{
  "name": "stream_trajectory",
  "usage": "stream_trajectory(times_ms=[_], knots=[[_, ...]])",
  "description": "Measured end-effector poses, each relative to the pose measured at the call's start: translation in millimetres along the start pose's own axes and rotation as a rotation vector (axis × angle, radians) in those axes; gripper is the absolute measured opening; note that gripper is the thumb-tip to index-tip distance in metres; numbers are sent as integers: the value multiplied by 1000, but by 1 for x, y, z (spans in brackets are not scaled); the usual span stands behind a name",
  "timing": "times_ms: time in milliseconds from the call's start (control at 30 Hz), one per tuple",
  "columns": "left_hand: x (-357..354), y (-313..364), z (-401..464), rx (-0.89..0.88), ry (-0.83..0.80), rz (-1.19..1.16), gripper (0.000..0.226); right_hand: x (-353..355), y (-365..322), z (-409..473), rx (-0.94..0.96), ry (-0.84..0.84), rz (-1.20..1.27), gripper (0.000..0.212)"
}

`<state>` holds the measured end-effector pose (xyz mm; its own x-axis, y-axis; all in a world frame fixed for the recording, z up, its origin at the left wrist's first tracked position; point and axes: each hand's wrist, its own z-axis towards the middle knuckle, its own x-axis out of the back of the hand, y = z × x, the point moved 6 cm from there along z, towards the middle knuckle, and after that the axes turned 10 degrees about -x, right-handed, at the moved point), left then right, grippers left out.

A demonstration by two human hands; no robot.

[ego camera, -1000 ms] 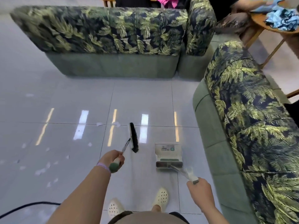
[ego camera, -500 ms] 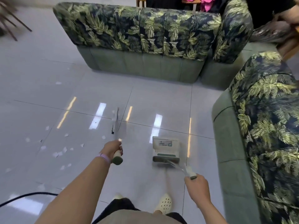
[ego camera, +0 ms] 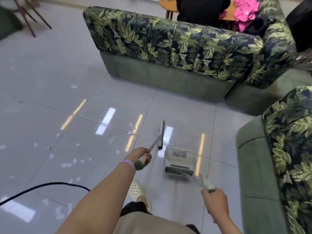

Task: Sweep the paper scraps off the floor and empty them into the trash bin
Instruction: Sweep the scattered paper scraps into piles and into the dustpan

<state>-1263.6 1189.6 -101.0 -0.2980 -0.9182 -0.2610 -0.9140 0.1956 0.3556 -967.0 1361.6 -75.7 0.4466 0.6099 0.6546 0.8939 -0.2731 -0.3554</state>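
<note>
My left hand [ego camera: 141, 156] grips the green-capped end of a broom handle; the broom's black-bristled head [ego camera: 161, 135] stands on the glossy tile just left of the dustpan. My right hand [ego camera: 213, 200] holds the handle of a white and green dustpan [ego camera: 179, 161], which sits on the floor in front of me. Several white paper scraps [ego camera: 70, 163] lie scattered over the tiles to the left, and a few more paper scraps [ego camera: 130, 130] lie near the broom head. No trash bin is in view.
A leaf-patterned sofa [ego camera: 177, 51] stands ahead and a second leaf-patterned sofa [ego camera: 278, 157] at the right. A black cable [ego camera: 47, 185] runs across the floor at lower left. Chair legs [ego camera: 28, 19] stand at the far left. A person sits at a wooden table behind the sofa.
The view has swung left, bringing more scraps into sight. The broom head swung left over the floor and has come back beside the dustpan. My foot has stepped forward.
</note>
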Motion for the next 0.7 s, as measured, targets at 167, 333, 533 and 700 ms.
stream_trajectory(times_ms=[167, 333, 533, 700], knots=[[70, 67, 30, -9, 76, -242, 11, -36, -63, -4, 27, -3, -59, 17], [144, 127, 38, -30, 210, -260, 12, -71, -116, -6, 49, -8, -83, 19], [181, 171, 33, -167, 326, -23, 22, -106, -166, -12, 123, -53, -137, 17], [189, 163, 34, -257, 445, 192, 26, -119, -198, -15, 175, -94, -164, 18]])
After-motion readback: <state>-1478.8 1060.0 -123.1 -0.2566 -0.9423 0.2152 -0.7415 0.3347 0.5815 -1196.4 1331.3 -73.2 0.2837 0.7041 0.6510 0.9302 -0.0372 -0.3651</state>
